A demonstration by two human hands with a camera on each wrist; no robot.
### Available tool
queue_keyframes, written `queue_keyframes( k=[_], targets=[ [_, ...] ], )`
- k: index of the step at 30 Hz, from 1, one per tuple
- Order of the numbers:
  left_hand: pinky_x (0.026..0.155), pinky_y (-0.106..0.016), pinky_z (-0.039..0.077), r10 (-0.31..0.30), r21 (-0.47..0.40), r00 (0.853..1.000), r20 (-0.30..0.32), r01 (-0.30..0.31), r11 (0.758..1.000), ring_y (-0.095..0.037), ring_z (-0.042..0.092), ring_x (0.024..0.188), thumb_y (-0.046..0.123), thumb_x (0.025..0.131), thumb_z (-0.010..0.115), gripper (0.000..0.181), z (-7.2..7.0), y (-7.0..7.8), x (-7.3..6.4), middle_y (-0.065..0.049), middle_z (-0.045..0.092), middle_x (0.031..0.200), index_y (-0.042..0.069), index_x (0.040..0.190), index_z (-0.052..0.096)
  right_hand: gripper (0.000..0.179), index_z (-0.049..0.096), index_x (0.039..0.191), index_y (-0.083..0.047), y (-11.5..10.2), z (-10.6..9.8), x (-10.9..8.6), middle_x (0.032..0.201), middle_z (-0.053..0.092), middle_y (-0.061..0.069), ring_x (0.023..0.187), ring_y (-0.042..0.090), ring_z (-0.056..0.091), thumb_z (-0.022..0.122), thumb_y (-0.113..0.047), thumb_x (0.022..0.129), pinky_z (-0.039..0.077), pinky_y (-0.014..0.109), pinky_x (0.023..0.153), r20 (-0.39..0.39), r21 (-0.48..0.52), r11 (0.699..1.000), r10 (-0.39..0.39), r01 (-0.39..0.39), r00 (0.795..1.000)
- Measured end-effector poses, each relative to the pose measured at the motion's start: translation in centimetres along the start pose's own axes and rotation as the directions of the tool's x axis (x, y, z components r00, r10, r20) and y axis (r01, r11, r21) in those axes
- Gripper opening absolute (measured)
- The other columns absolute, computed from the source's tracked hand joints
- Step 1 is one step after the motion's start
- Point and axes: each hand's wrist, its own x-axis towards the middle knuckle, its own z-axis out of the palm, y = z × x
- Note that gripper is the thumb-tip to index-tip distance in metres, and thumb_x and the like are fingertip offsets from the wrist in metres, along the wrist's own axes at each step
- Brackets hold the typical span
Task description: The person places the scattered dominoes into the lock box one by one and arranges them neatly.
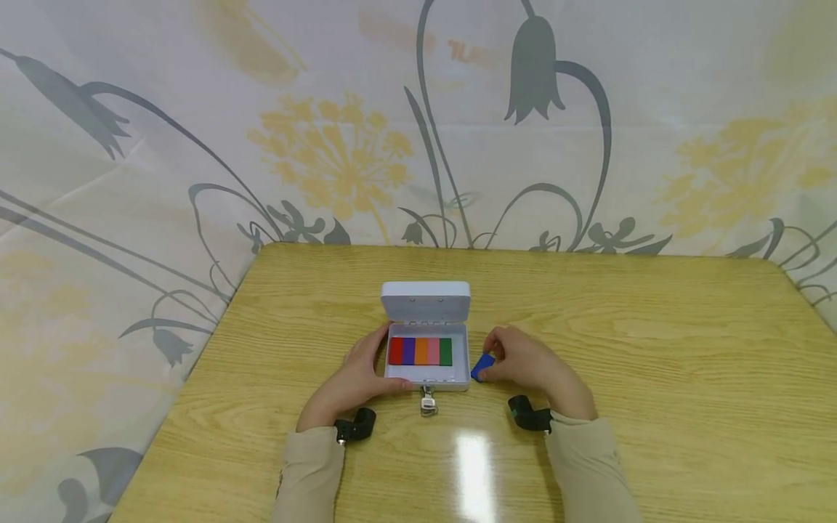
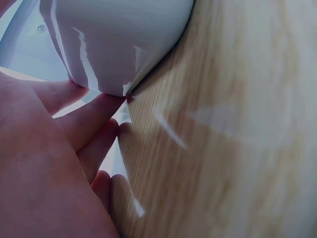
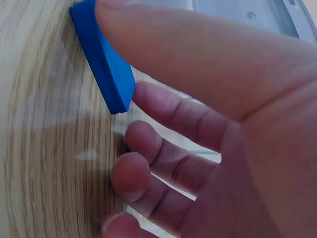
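Note:
A white hinged box [image 1: 461,370] stands on the table with its lid [image 1: 425,308] raised. Inside it lies a row of flat blocks [image 1: 421,351] in red, purple, orange, pink and green. My left hand [image 1: 353,376] holds the box at its left side, thumb along the front edge and fingers toward the back corner; its fingertips meet the glossy white wall [image 2: 119,44] in the left wrist view. Just right of the box, my right hand [image 1: 532,367] pinches a blue block [image 1: 482,365] between thumb and fingers. That blue block [image 3: 106,64] is tilted, close over the table.
A metal latch with a small padlock [image 1: 428,404] hangs at the box's front. Black wrist cameras [image 1: 530,415] are strapped at both sleeves. The wood-grain table [image 1: 654,363] reaches back to a flower-patterned cloth [image 1: 392,131].

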Motion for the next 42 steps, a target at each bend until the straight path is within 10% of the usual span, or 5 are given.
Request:
queue_keyframes(
  k=[10, 29, 42],
  targets=[
    [0.1, -0.051, 0.018, 0.002, -0.004, 1.0, 0.006, -0.002, 1.0, -0.024, 0.017, 0.128, 0.053, 0.058, 0.077, 0.108, 0.0, 0.1, 0.0, 0.002, 0.023, 0.143, 0.031, 0.143, 0.015, 0.049, 0.053, 0.1, -0.009, -1.0, 0.3, -0.4, 0.092, 0.046, 0.004, 0.075, 0.018, 0.047, 0.078, -0.034, 0.066, 0.041, 0.032, 0.066, 0.005, -0.133, 0.99, 0.041, -0.04, 0.999],
    [0.1, -0.05, 0.019, 0.021, 0.006, 1.0, -0.001, -0.021, 1.0, -0.024, 0.019, 0.128, 0.052, 0.058, 0.077, 0.107, 0.0, 0.0, 0.0, 0.001, 0.024, 0.143, 0.028, 0.143, 0.016, 0.046, 0.055, 0.113, -0.013, -0.9, 0.3, -0.2, 0.106, 0.042, 0.008, 0.079, 0.022, 0.048, 0.068, -0.007, 0.069, 0.044, 0.034, 0.069, 0.0, -0.121, 0.992, -0.018, 0.018, 1.0],
    [0.1, -0.05, 0.02, 0.014, 0.036, 1.0, -0.005, -0.014, 0.999, -0.024, 0.019, 0.128, 0.056, 0.058, 0.075, 0.106, -0.1, 0.1, 0.0, 0.001, 0.024, 0.143, 0.028, 0.143, 0.017, 0.053, 0.054, 0.118, -0.012, -1.2, 0.2, -0.3, 0.113, 0.039, 0.011, 0.086, 0.023, 0.05, 0.075, -0.02, 0.071, 0.044, 0.038, 0.075, -0.045, -0.126, 0.99, 0.059, -0.064, 0.997]
  ],
)
